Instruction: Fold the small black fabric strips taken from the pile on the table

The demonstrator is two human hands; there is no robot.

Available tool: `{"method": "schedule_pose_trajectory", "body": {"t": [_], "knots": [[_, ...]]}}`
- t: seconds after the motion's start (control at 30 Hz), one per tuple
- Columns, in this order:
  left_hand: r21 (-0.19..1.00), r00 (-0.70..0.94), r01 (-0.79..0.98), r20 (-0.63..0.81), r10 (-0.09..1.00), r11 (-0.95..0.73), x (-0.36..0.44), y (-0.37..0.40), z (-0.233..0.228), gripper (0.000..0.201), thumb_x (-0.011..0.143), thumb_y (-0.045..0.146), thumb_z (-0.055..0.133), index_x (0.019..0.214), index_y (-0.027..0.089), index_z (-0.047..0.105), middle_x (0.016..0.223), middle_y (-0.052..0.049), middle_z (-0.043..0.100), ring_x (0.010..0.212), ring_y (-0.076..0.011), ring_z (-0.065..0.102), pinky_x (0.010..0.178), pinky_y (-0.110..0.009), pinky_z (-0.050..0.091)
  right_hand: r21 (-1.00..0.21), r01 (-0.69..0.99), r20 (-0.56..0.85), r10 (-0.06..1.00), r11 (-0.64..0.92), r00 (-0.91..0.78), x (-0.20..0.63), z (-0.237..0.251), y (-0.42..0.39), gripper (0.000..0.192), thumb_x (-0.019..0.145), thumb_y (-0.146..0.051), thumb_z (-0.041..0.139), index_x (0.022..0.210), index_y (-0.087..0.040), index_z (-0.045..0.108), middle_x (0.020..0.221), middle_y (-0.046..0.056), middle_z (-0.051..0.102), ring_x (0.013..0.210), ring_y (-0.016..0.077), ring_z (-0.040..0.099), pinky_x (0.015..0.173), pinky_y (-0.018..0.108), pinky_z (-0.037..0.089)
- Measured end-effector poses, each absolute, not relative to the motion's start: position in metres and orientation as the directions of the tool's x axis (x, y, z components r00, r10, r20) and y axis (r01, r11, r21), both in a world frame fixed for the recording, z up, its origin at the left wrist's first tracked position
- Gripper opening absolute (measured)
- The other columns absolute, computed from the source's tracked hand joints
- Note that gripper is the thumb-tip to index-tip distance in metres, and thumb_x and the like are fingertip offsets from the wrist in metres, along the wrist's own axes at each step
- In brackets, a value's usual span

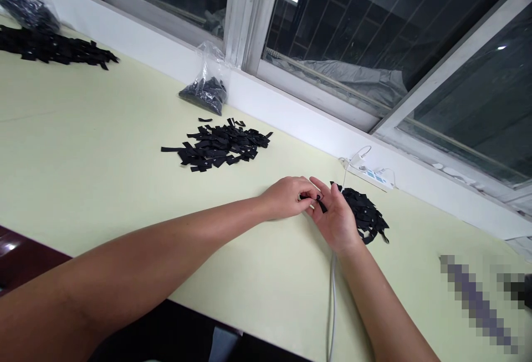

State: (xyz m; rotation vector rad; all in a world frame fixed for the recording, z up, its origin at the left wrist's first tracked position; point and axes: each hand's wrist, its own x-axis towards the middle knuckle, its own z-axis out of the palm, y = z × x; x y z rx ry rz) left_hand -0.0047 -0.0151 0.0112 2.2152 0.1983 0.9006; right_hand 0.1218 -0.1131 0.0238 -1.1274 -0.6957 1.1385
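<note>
My left hand [286, 197] is closed in a pinch on a small black fabric strip [322, 205], just above the table. Facing it, my right hand [337, 220] has its palm turned up and its fingers curled about the strip's other end, the thumb standing apart. Part of the strip is hidden by the fingers. Right behind my right hand lies a pile of black strips [366, 212]. A larger pile of similar strips [224, 144], some with small shiny spots, is spread farther off to the left.
A clear plastic bag [206, 93] of black pieces stands against the window ledge. More black strips [54, 49] and another bag [29, 10] are at the far left. A white power strip [369, 173] sits by the wall; its cable [333, 295] crosses the pale table [103, 129].
</note>
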Motion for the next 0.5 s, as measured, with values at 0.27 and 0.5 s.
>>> {"method": "schedule_pose_trajectory", "body": {"t": [0.27,0.5], "knots": [[0.679,0.746,-0.127,0.545,0.382,-0.723,-0.0046,-0.0157,0.0108,0.015,0.085,0.012,0.056,0.085,0.018,0.069,0.094,-0.003,0.07,0.084,-0.0145,0.063,0.075,-0.029,0.048,-0.922,-0.386,-0.135,0.943,-0.008,0.304,0.1263,0.0201,-0.1114,0.043,0.085,-0.058,0.055,0.108,-0.026,0.071,0.106,0.004,0.071,0.103,0.0211,0.062,0.093,0.037,0.05],[0.669,0.738,-0.108,0.549,0.391,-0.735,-0.0047,-0.0164,0.0111,0.014,0.084,0.012,0.055,0.082,0.018,0.068,0.089,-0.001,0.07,0.079,-0.0132,0.061,0.071,-0.028,0.046,-0.932,-0.361,-0.136,0.945,-0.02,0.297,0.1264,0.0196,-0.1115,0.048,0.085,-0.063,0.053,0.108,-0.026,0.071,0.106,0.005,0.07,0.104,0.0221,0.062,0.094,0.038,0.05]]}}
